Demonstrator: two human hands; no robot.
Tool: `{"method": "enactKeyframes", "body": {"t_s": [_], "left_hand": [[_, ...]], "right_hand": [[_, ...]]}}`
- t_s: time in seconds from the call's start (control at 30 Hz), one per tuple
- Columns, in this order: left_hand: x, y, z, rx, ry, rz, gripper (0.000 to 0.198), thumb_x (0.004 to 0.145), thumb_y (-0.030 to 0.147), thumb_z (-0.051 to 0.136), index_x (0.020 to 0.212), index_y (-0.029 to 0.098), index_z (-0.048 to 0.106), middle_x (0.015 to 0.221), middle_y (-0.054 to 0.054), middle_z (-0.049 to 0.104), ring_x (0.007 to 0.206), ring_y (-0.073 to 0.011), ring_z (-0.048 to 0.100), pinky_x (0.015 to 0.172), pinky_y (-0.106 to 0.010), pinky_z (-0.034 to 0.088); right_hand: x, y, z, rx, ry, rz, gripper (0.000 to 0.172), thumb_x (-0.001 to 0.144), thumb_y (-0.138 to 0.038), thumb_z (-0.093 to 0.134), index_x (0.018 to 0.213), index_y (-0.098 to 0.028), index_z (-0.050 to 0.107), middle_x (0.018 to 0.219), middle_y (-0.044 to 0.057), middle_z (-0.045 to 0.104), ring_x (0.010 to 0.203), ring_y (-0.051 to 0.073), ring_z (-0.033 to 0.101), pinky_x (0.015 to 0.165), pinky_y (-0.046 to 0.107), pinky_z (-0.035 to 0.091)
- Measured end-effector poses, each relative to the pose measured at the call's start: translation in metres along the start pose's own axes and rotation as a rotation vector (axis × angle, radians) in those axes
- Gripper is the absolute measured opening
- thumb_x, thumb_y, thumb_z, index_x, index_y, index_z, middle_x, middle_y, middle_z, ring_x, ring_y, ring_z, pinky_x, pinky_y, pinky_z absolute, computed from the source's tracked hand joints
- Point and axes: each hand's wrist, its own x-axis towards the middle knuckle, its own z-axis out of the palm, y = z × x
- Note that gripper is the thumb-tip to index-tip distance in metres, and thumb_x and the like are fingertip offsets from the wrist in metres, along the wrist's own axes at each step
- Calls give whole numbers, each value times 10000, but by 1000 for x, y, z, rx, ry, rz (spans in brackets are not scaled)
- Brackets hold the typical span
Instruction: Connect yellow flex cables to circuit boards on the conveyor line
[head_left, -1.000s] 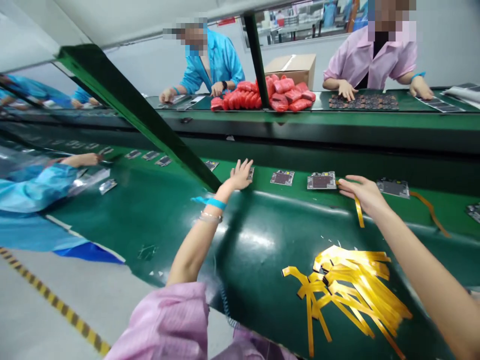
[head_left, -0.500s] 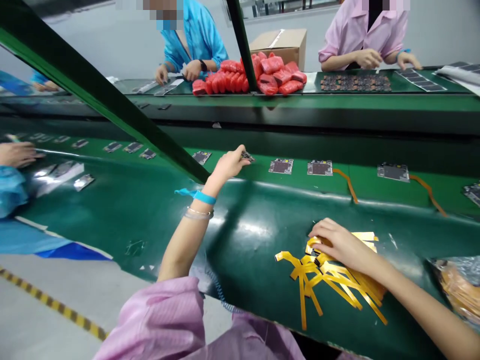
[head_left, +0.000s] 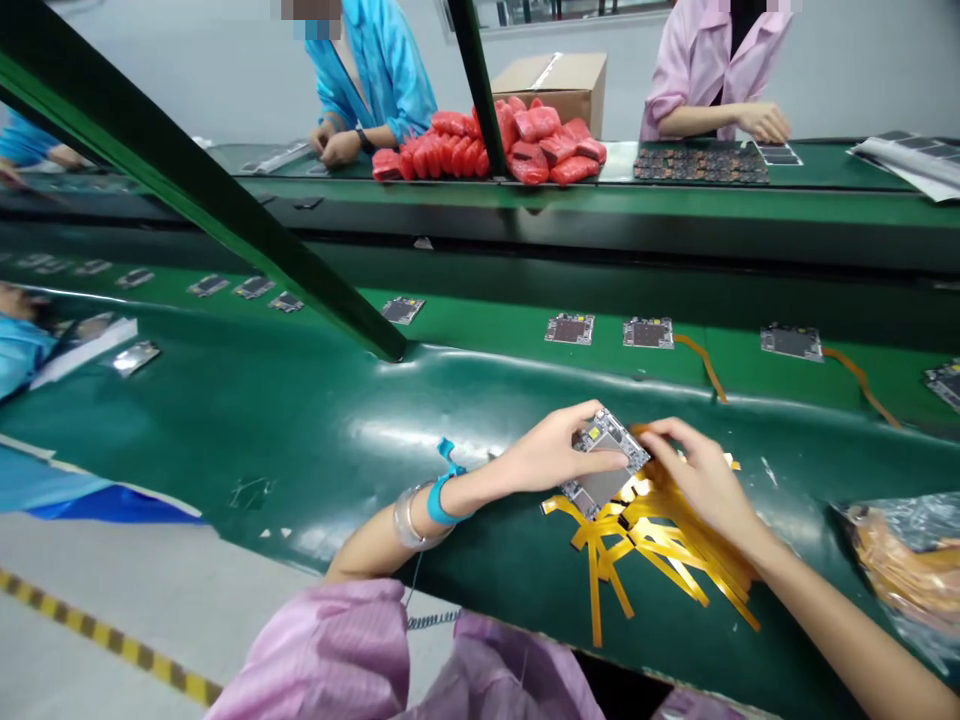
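My left hand [head_left: 559,450] grips a circuit board [head_left: 606,470] by its edges, thumb across its face, and holds it tilted above the green mat. Close to the board's right edge, my right hand [head_left: 694,465] pinches the end of an orange flex cable [head_left: 642,431]; whether that end touches the board I cannot tell. Below both hands lies a loose pile of yellow-orange flex cables [head_left: 667,545], partly hidden by the board and my right hand. A blue wrist strap [head_left: 444,498] circles my left wrist.
Circuit boards [head_left: 570,329] lie spaced along the green conveyor belt [head_left: 480,320], two with cables attached. A green slanted post [head_left: 225,200] crosses the left. At right lies a plastic bag of cables [head_left: 904,565]. Red wrapped bundles [head_left: 450,150] and co-workers are across the line.
My left hand has brought the circuit board from over the belt back to the cable pile. My right hand has risen from the pile with a cable end and now meets it near the board.
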Motion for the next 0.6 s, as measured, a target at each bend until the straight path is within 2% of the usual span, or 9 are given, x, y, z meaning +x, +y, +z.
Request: {"method": "enactKeyframes", "body": {"t_s": [0.07,0.1,0.2,0.27,0.47,0.6], "left_hand": [[-5,3,9,31,10,-38,319,826,429,716,921,173,551,825,20,587,733,-127,530,631,-237,405],[-7,5,12,57,9,-49,318,826,433,715,913,175,551,816,24,582,724,-124,519,617,-234,391],[-9,6,20,133,-3,-29,288,838,420,698,886,181,544,743,52,534,670,-106,459,580,-229,340],[-10,5,23,174,0,-12,268,847,405,688,875,183,540,698,67,495,642,-99,423,561,-230,312],[-15,5,27,232,18,-21,258,865,413,670,895,186,552,683,61,531,620,-104,464,540,-236,312],[-17,4,30,177,6,-45,225,889,386,649,920,193,539,690,58,558,607,-106,490,541,-229,337]], "right_hand": [[-14,-7,-3,114,167,91,313,1067,-421,343,1057,-221,583,792,17,605,742,195,584,712,303,453],[-21,-11,-4,179,203,136,275,1048,-440,406,1046,-225,578,725,-16,544,677,178,547,669,283,446],[-36,-25,-2,270,162,252,233,904,-444,673,924,-217,629,625,-74,363,574,141,431,582,249,399],[-40,-31,1,239,156,302,255,862,-453,704,869,-202,660,607,-81,301,552,133,387,562,249,382],[-38,-32,8,230,227,358,285,821,-469,705,836,-185,689,589,-71,336,541,136,389,560,258,400],[-44,-26,13,139,252,278,230,873,-421,668,849,-192,679,578,-75,340,526,130,372,563,261,388]]}}
